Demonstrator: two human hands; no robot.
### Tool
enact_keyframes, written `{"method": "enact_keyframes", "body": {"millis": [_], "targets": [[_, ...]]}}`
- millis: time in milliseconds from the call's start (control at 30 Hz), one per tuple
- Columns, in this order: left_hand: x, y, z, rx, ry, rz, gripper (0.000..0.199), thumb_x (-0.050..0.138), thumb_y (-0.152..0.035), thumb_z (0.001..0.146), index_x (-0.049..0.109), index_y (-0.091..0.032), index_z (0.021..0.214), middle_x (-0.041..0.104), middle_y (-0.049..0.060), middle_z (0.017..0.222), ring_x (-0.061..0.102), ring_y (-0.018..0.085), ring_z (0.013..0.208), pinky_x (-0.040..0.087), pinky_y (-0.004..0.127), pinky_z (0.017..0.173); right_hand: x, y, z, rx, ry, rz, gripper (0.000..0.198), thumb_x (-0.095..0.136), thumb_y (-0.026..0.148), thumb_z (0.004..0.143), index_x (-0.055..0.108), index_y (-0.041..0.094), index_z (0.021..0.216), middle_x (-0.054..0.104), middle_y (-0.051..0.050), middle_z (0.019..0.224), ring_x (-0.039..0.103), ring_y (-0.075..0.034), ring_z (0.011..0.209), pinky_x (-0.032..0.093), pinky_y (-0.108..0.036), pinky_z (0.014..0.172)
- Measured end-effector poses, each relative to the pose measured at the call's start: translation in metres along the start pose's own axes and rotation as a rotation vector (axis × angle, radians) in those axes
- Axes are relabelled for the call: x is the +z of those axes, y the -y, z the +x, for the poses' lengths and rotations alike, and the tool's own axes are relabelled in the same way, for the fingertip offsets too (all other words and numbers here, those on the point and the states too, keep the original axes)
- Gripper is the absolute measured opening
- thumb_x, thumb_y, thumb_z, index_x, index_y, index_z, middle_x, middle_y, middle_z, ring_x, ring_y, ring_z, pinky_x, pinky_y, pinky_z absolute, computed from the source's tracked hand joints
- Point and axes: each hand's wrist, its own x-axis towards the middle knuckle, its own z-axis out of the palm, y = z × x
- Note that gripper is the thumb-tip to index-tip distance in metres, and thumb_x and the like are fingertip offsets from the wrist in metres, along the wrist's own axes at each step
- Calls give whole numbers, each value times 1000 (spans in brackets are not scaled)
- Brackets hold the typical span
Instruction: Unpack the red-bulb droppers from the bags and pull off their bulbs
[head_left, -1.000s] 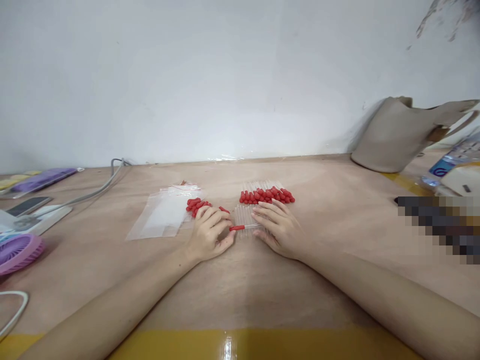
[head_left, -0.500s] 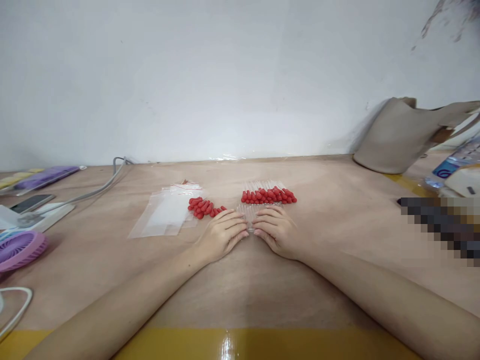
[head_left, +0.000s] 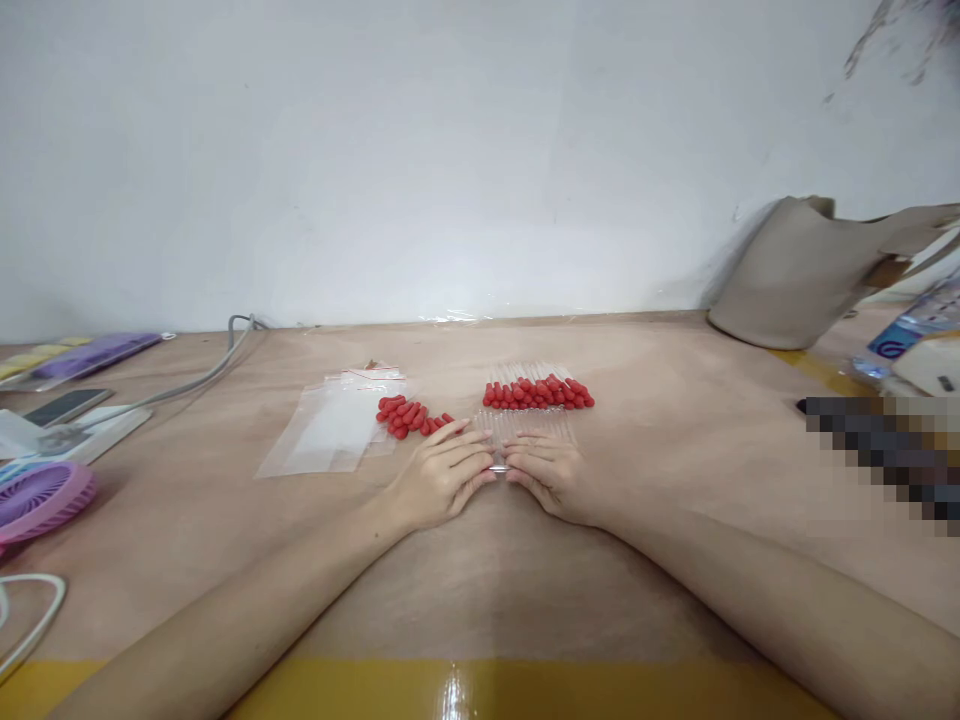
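Observation:
Thin clear tubes point(head_left: 517, 424) lie side by side on the table, partly hidden under my hands. My left hand point(head_left: 448, 472) is at their left, fingers bent together over the tubes and thumb at the near edge. My right hand point(head_left: 553, 474) mirrors it from the right. Between the fingertips a short bright clear edge shows; whether it is one crosswise tube or the tube ends, I cannot tell. Just beyond is a row of red rubber bulbs point(head_left: 536, 392), with more clear tubes point(head_left: 529, 371) extending behind them. A small pile of loose red bulbs point(head_left: 403, 416) lies beyond my left hand.
Clear zip bags point(head_left: 319, 430) lie left of the red pile. Farther left are a grey cable point(head_left: 202, 378), a phone point(head_left: 66, 406) and a purple fan point(head_left: 46, 500). A beige bag point(head_left: 787, 270) and a plastic bottle point(head_left: 896, 335) stand at right, with the wall behind.
Both hands have shifted slightly toward me, the right one most visibly. More of the near clear tubes shows beyond the fingers, and the bright edge between the fingertips is clearer.

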Motion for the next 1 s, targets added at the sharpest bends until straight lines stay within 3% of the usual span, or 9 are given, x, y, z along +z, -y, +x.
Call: {"method": "enact_keyframes", "body": {"millis": [233, 500, 600, 733, 800, 900, 1000], "targets": [[-5, -3, -3, -8, 29, -49, 16, 46, -18, 86, 61, -18, 93, 69, 4, 92, 56, 19, 108, 33, 43, 104, -8, 6, 3, -51, 45, -43, 16, 44, 20, 88, 59, 16, 88, 67, -8, 88, 61, -15, 90, 49, -32, 89], [-9, 0, -10, 2, 25, -50, 12, 48, -18, 86, 59, -17, 92, 69, 4, 93, 56, 18, 107, 36, 40, 102, -12, 1, -6, -104, 8, -100, 14, 47, 17, 86, 60, 15, 91, 68, -8, 92, 61, -16, 95, 46, -33, 92], [-12, 12, -19, -81, -23, -18, 11, 50, -18, 85, 60, -18, 92, 68, 4, 94, 58, 18, 102, 42, 37, 94, -18, -8, -12, -11, -52, -94, 16, 46, 17, 87, 61, 17, 94, 67, -7, 96, 59, -16, 97, 46, -35, 89], [-18, 29, -22, -271, -116, 43, 15, 51, -26, 86, 61, -20, 96, 64, 6, 91, 60, 17, 84, 49, 32, 75, -21, -16, -12, 234, -75, -188, 17, 49, 27, 87, 65, 20, 87, 64, -3, 75, 56, -15, 73, 42, -31, 70], [-19, 33, -16, -362, -138, 10, 20, 45, -27, 88, 59, -20, 99, 60, 6, 86, 60, 15, 77, 50, 30, 68, -16, -15, -7, 291, -50, -249, 21, 48, 30, 87, 66, 20, 90, 61, -2, 68, 52, -14, 66, 36, -29, 65], [-20, 37, -6, -481, -106, -64, 25, 32, -24, 92, 54, -19, 103, 57, 5, 82, 61, 13, 69, 51, 30, 66, -8, -11, 0, 331, -20, -286, 24, 43, 26, 88, 63, 18, 100, 62, -4, 74, 51, -15, 70, 33, -30, 67], [-21, 42, -3, -548, -91, -4, 24, 32, -23, 90, 52, -19, 102, 55, 5, 86, 60, 14, 70, 50, 33, 72, -4, -9, 7, 358, 25, -288, 26, 42, 18, 86, 61, 15, 104, 63, -6, 81, 53, -17, 77, 33, -30, 70]]}}
